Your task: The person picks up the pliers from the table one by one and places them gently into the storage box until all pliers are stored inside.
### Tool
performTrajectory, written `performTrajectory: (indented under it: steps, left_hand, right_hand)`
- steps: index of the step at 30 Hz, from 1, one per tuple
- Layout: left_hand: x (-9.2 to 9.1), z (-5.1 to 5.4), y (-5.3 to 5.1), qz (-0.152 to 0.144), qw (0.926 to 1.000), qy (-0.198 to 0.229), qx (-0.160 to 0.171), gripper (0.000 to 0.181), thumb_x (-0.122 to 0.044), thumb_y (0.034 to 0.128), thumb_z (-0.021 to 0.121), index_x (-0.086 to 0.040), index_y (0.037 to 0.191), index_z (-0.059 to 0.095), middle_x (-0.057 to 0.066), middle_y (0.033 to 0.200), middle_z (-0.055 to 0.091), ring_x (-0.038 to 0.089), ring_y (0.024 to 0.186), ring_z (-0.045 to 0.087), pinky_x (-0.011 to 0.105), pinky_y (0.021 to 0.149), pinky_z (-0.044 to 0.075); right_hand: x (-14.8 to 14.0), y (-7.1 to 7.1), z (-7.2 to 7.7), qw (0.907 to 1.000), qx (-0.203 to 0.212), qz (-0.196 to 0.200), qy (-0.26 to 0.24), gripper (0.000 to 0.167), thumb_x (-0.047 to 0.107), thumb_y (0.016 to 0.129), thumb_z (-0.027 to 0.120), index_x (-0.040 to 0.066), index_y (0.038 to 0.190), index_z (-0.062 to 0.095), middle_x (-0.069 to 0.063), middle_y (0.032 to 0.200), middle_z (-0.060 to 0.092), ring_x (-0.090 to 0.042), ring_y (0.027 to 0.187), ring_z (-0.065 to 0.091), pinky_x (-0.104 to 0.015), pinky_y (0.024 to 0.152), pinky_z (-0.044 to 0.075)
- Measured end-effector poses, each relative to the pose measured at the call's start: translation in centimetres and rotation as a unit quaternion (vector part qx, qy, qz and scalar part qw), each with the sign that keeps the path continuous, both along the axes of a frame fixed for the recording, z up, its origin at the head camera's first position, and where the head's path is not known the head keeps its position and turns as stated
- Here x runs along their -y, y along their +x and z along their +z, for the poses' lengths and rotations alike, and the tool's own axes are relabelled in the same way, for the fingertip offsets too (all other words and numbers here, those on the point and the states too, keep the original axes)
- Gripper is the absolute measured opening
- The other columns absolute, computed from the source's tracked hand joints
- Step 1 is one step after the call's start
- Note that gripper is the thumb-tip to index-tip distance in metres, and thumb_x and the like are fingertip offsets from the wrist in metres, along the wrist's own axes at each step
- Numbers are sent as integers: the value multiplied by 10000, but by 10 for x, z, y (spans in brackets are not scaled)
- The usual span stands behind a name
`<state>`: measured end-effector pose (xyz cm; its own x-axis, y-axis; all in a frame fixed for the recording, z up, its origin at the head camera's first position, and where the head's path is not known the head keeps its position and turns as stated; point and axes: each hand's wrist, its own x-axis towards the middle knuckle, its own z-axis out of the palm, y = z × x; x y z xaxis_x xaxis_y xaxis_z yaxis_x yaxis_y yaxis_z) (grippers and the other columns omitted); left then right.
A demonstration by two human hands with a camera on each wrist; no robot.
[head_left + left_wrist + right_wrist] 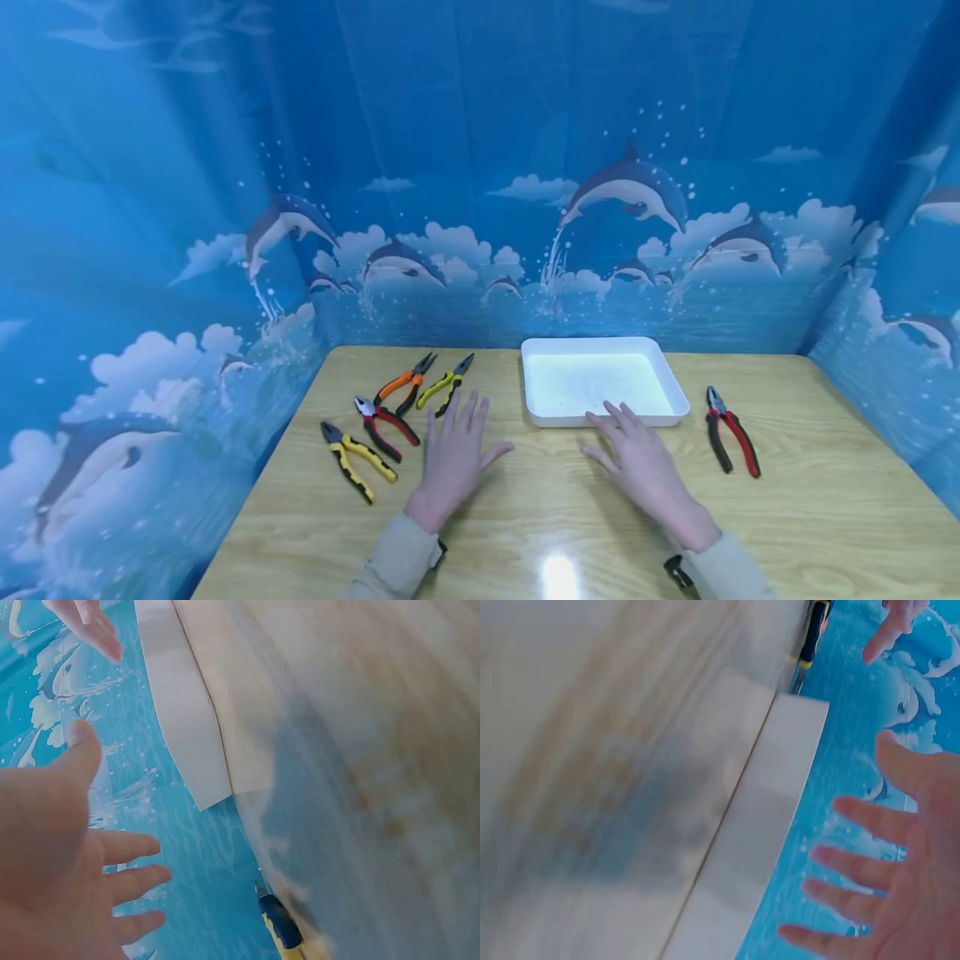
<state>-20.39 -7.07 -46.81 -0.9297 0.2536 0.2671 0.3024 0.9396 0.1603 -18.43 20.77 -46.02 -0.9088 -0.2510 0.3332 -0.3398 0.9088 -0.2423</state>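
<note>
Head view: left hand [454, 454] and right hand [639, 461] apart, gripping nothing; white tray [600, 377] at the right's twelve o'clock, four pliers [337, 441] at the left's nine-to-twelve, probably spaced for easy reach.

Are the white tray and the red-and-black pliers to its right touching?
Apart. The head view shows it: bare tabletop separates the white tray from the red-and-black pliers.

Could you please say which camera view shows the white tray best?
The head view shows the white tray best, looking down into it, with only the right hand overlapping its near edge. Each wrist view shows just its outer side, cut off by the frame.
</note>
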Motion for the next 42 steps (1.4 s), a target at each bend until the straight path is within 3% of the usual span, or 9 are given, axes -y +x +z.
performTrajectory:
  steps: [5, 9, 12, 16, 22, 27, 34, 38, 42]
  left_hand:
    - [2, 13, -6, -43, 9994, 171, -282, 673, -591, 988, 523, -86, 1432, 560, 138, 1419, 592, 369, 1392, 468, 677, 1145, 257]
    - [2, 20, -14, -33, 9980, 203, -601, 490, -479, 1016, 563, -115, 1335, 642, 117, 1280, 683, 329, 1243, 604, 633, 1102, 366]
    - [0, 25, -20, -41, 9977, 321, -599, 436, -432, 1028, 570, -126, 1329, 646, 110, 1260, 692, 315, 1206, 625, 615, 1089, 395]
    - [-7, 32, -29, -17, 9988, 373, -312, 463, -449, 1043, 535, -129, 1367, 618, 99, 1313, 663, 311, 1246, 593, 603, 1126, 356]
    - [-15, 33, -47, -10, 9999, -5, -127, 557, -516, 1046, 474, -126, 1436, 552, 93, 1403, 602, 300, 1313, 543, 593, 1128, 359]
    - [-21, 26, -64, -340, 9994, -43, -100, 587, -499, 1036, 512, -108, 1474, 510, 108, 1462, 550, 316, 1358, 497, 600, 1120, 368]
    - [-31, 13, -85, -605, 9966, -505, 253, 739, -599, 1033, 403, -83, 1563, 378, 126, 1583, 412, 326, 1459, 380, 563, 1172, 317]
    - [-40, 6, -91, -776, 9938, -637, 474, 786, -628, 1017, 410, -92, 1586, 327, 107, 1620, 353, 331, 1489, 328, 604, 1160, 310]
    - [-47, 0, -91, -937, 9888, -515, 1037, 833, -657, 999, 408, -111, 1610, 262, 83, 1665, 255, 343, 1528, 226, 647, 1178, 227]
  right_hand:
    - [-18, -10, 9, 9992, -301, 116, -236, 406, 269, 962, 708, 68, 1311, 662, -223, 1351, 615, -452, 1110, 644, -593, 856, 547]
    - [-34, -18, 15, 9990, -192, 192, -367, 389, 230, 980, 686, 66, 1331, 651, -209, 1346, 622, -451, 1139, 630, -593, 858, 542]
    - [-46, -23, 20, 9992, -69, 189, -348, 407, 231, 992, 671, 65, 1362, 628, -216, 1363, 608, -461, 1165, 611, -594, 850, 540]
    - [-63, -34, 24, 9994, 29, 159, -291, 453, 236, 1007, 649, 43, 1410, 574, -250, 1395, 568, -490, 1228, 553, -633, 904, 500]
    - [-87, -54, 20, 9992, 284, 233, -165, 569, 273, 1024, 621, -4, 1493, 454, -304, 1499, 430, -543, 1334, 417, -704, 1026, 372]
    - [-104, -71, 13, 9983, 575, 70, -10, 680, 359, 1042, 571, -12, 1558, 327, -312, 1574, 299, -553, 1405, 298, -760, 1045, 286]
    - [-124, -89, 1, 9962, 849, -100, 155, 747, 413, 1046, 542, -36, 1573, 261, -292, 1619, 215, -534, 1457, 212, -776, 1070, 223]
    - [-131, -94, -4, 9936, 1105, -68, 235, 771, 443, 1048, 522, -44, 1576, 241, -296, 1622, 202, -530, 1467, 189, -774, 1079, 206]
    - [-136, -96, -7, 9911, 1292, -37, 305, 806, 506, 1045, 487, -49, 1574, 240, -303, 1620, 197, -532, 1467, 185, -775, 1083, 188]
